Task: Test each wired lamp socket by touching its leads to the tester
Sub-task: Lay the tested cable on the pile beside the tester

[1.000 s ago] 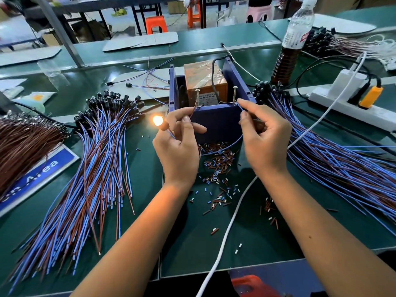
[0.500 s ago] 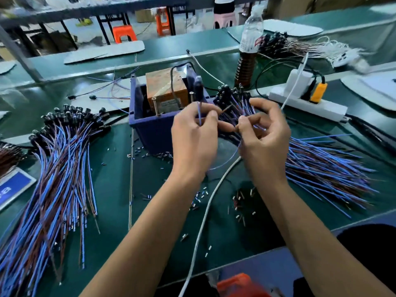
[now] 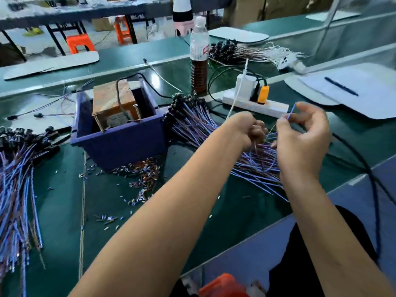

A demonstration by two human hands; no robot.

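Observation:
The tester (image 3: pixel 113 103), a brown transformer with two upright metal posts, sits inside a blue bin (image 3: pixel 120 142) at centre left. Right of the bin lies a pile of wired lamp sockets (image 3: pixel 192 118) with blue and brown leads. Both hands hover over the lead ends of that pile. My left hand (image 3: pixel 250 130) is curled into a fist around a few leads. My right hand (image 3: pixel 304 133) pinches one blue lead (image 3: pixel 291 112) between thumb and forefinger and holds it up. A second pile of wired sockets (image 3: pixel 19 159) lies at the far left.
Cut insulation scraps (image 3: pixel 141 172) litter the green mat in front of the bin. Behind the right pile stand a drink bottle (image 3: pixel 199 56) and a white power strip (image 3: pixel 255 103) with an orange plug. A black cable (image 3: pixel 368 181) runs along the right. Papers with a pen (image 3: pixel 340 86) lie far right.
The lit socket held at the tester a second ago is gone from view. Both hands moved right, away from the bin, onto the right pile, and the view swung right.

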